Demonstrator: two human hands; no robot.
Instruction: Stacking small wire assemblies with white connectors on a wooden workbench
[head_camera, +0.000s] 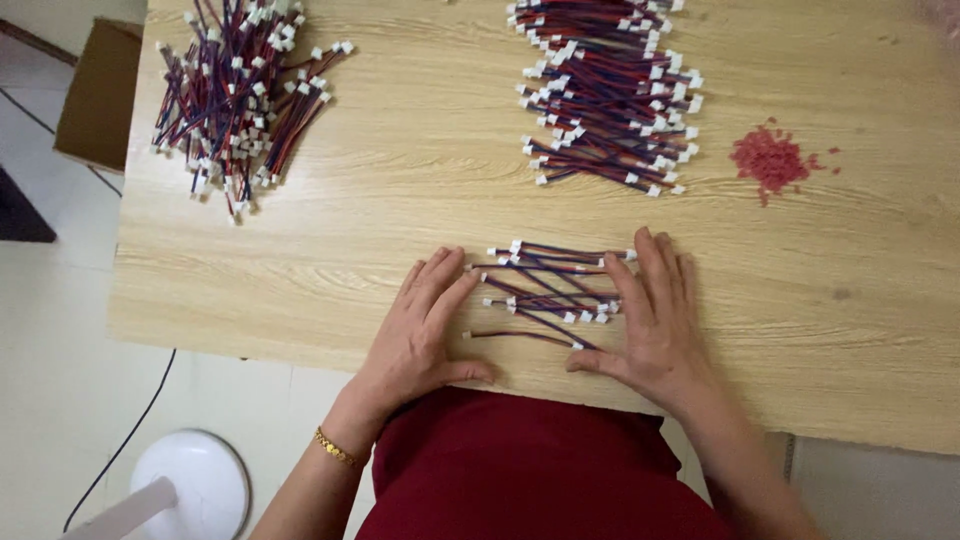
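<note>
Flat and spread, left hand (425, 325) and right hand (650, 320) flank small wire bunch (545, 292) near table edge (250, 350)

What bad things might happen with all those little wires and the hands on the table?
1. The small bunch of wires lies loose between the left hand and the right hand, close to the near edge of the table; a push might knock some off.
2. Its wires cross one another, so they may tangle.
3. The red bits sit in an open heap near the middle pile; a sweeping hand could scatter them.
</note>
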